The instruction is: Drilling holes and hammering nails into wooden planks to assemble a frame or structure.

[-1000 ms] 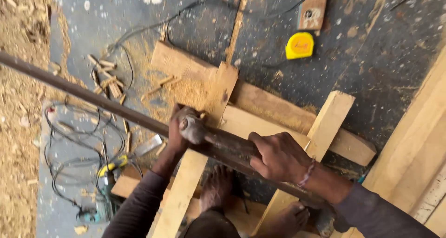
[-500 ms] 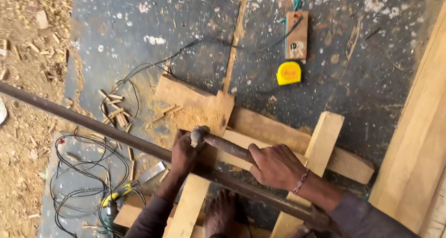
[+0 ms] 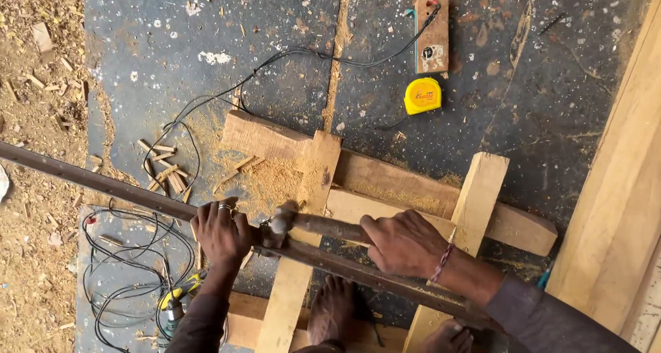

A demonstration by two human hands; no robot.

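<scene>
From the head view we see our right hand [image 3: 403, 243] wrapped tight around the wooden handle of a hammer [image 3: 313, 225], whose metal head sits at nine o'clock from that hand, just beside our left hand [image 3: 220, 232]. The left hand is closed over a long dark metal bar [image 3: 103, 184] that runs from nine o'clock down toward five o'clock above the wooden frame [image 3: 385, 188] on the floor. A yellow tape measure [image 3: 422, 95] lies well apart at twelve o'clock.
</scene>
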